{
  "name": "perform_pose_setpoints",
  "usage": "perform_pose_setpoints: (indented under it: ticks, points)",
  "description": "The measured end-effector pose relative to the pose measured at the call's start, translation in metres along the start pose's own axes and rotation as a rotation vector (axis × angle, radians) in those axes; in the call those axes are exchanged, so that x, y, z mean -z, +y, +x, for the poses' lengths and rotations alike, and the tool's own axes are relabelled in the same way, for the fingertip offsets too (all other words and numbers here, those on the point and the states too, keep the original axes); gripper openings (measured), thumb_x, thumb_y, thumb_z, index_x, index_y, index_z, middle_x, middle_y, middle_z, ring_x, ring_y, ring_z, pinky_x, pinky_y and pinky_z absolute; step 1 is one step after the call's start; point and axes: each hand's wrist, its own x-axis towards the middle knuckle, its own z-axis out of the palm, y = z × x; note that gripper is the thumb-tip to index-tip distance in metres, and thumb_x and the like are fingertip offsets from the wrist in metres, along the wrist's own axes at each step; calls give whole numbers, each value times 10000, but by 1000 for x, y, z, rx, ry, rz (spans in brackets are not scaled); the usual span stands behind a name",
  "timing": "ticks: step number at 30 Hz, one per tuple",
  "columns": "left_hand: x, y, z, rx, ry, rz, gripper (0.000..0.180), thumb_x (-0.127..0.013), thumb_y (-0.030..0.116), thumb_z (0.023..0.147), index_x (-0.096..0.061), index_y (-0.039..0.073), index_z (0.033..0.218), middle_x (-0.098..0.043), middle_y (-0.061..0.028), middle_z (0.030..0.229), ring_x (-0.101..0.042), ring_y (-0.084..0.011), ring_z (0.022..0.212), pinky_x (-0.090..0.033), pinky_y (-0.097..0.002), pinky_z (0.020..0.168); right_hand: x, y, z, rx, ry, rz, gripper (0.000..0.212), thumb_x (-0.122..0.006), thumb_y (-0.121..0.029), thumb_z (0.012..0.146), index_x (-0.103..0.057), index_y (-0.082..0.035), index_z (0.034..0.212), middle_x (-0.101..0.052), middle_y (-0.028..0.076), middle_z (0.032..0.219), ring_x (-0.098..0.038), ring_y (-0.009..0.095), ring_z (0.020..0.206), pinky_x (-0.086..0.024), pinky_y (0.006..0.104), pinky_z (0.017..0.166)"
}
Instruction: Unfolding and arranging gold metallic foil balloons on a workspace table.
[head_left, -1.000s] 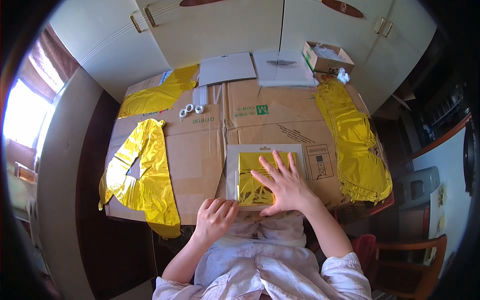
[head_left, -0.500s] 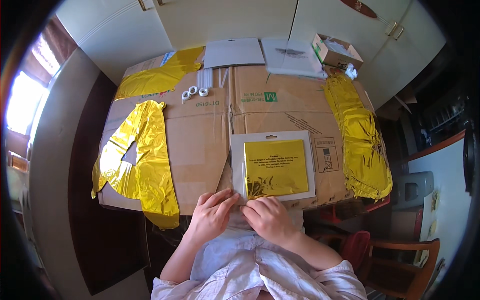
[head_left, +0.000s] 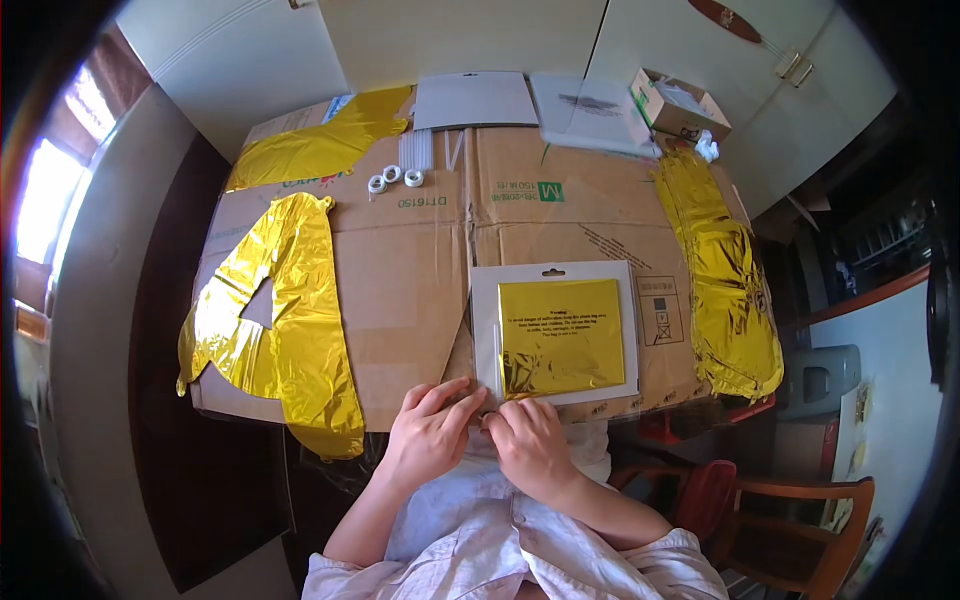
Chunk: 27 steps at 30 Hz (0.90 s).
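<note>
A flat package [head_left: 627, 345] lies at the table's near edge: a white card with a folded gold foil balloon [head_left: 562, 350], in what looks like a clear plastic bag. A thin pale stick [head_left: 495, 355] runs along the balloon's left side. My left hand [head_left: 432, 432] is at the package's lower left corner, thumb and fingers closed on its edge. Close beside it, my right hand [head_left: 528, 448] pinches the same lower edge with bent fingers. What exactly lies between the fingertips is mostly hidden.
Gold foil balloons lie flat at left [head_left: 300, 290], back left [head_left: 320, 150] and right [head_left: 735, 300]. White ribbon rolls [head_left: 392, 175] and pale sticks [head_left: 416, 150] sit behind. Cards [head_left: 475, 100], clear bags [head_left: 590, 112] and a small box [head_left: 680, 105] line the back of the cardboard-covered table [head_left: 400, 270].
My right hand has turned slightly and drawn a little nearer the left at the package's lower edge. The whole view has shifted slightly; the package lies as before.
</note>
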Motion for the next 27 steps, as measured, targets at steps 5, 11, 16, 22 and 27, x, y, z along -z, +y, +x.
perform_pose_setpoints:
  ticks: [5, 11, 16, 22, 27]
  points:
    - [1, 0, -1, -9, -9, 8, 448, -631, 28, 709, -631, 52, 1156, -661, -75, 1078, -582, -191, 1108, -418, -367, 944, 1, -1, 1, -10, -83, -21, 69, -577, -104, 815, -586, -55, 862, -515, 77, 857, -536, 244, 854, -410, 383, 776]
    - [0, 1, -1, -12, -4, 39, 454, -634, 45, 709, -632, 67, 1162, -666, -61, 1053, -580, -184, 1107, -418, -369, 948, 0, 4, -4, 3, -42, 8, 62, -573, -104, 811, -561, -67, 859, -521, 74, 876, -531, 254, 866, -394, 389, 773]
    - [-3, 4, 0, -43, 6, 103, 459, -650, 86, 702, -638, 98, 1161, -672, -39, 1013, -583, -188, 1094, -432, -384, 933, 4, 15, -13, 32, 23, 131, 88, -592, -81, 794, -539, -82, 864, -531, 70, 903, -531, 260, 886, -380, 402, 777]
    - [0, 9, 3, -15, 14, 96, 446, -716, 182, 696, -648, 118, 1133, -673, 2, 1025, -587, -204, 1083, -448, -405, 904, 25, 39, -36, -5, 177, 559, 93, -593, -91, 864, -502, -92, 887, -542, 70, 948, -551, 262, 1000, -374, 454, 948]
    - [-12, 7, -2, -93, 65, 165, 477, -783, 289, 676, -647, 138, 1108, -680, -8, 1075, -590, -219, 1085, -414, -405, 925, 58, 82, -78, -268, 387, 1536, 161, -516, -201, 987, -395, -104, 944, -524, 55, 877, -610, 198, 725, -386, 541, 1048]
